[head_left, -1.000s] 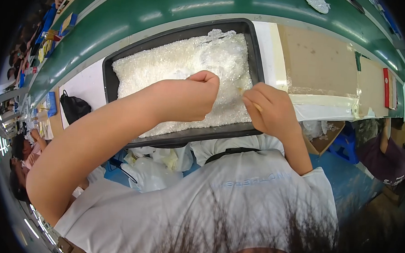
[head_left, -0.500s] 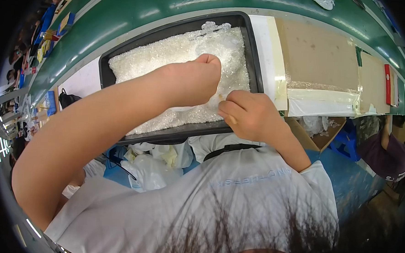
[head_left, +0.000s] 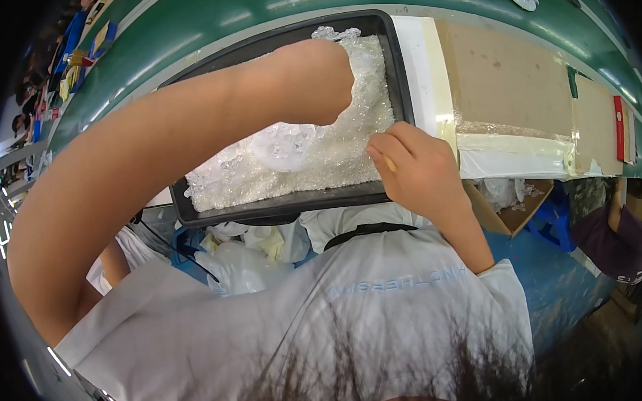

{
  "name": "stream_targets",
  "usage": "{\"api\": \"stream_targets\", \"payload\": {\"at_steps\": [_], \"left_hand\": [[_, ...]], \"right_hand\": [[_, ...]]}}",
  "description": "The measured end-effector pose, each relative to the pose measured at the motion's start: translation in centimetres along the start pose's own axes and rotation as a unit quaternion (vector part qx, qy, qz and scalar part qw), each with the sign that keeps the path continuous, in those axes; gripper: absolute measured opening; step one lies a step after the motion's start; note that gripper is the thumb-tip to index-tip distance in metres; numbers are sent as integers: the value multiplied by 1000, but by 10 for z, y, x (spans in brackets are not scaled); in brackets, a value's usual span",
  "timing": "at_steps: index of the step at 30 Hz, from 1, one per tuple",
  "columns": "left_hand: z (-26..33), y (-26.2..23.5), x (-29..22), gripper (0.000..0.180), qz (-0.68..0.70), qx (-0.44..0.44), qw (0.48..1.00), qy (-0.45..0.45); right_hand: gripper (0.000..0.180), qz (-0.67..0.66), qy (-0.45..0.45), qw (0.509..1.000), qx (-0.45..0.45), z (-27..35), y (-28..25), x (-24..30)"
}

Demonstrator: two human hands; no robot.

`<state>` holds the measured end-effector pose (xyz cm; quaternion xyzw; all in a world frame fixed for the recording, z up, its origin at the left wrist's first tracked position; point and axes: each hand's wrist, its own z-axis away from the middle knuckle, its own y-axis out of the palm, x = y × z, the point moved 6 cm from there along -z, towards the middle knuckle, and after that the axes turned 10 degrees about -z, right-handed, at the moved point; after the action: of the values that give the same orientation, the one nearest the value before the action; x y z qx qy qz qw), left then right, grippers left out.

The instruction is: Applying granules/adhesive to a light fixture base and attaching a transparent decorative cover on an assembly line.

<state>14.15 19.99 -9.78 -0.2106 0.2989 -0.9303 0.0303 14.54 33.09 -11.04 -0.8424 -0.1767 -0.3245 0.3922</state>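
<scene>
A black tray (head_left: pixel 403 81) holds a thick layer of clear, glittering granules (head_left: pixel 371 65). My left hand (head_left: pixel 320 81) is over the tray's far middle part, closed into a fist with its fingertips turned away; anything in it is hidden. Over the tray's near right edge is my right hand (head_left: pixel 417 165), its fingers pinched together. A small yellowish bit shows between them, too little to name. Clear plastic pieces (head_left: pixel 284 148) rest on the granules below my left forearm, and another clear cluster (head_left: pixel 335 33) lies by the far rim.
Brown cardboard (head_left: pixel 509 80) edged with tape covers the bench to the right. A green surface (head_left: pixel 236 14) runs behind the tray. Below the bench are white plastic bags (head_left: pixel 248 266), an open carton (head_left: pixel 505 210) with clear pieces and a blue stool (head_left: pixel 552 220). Another person's sleeve (head_left: pixel 609 241) shows at far right.
My left hand has moved up and away over the tray, uncovering clear pieces below the forearm. The right hand has shifted slightly right, so the two hands are farther apart.
</scene>
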Motion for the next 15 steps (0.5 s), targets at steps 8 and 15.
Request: {"api": "stream_targets", "payload": {"at_steps": [8,15], "left_hand": [[8,4,9,10,23,-48,994,-97],[3,12,25,11,127,99,982,-95]], "right_hand": [[12,-78,-27,996,22,2,1,11],[12,-53,-22,995,78,2,18,13]]}}
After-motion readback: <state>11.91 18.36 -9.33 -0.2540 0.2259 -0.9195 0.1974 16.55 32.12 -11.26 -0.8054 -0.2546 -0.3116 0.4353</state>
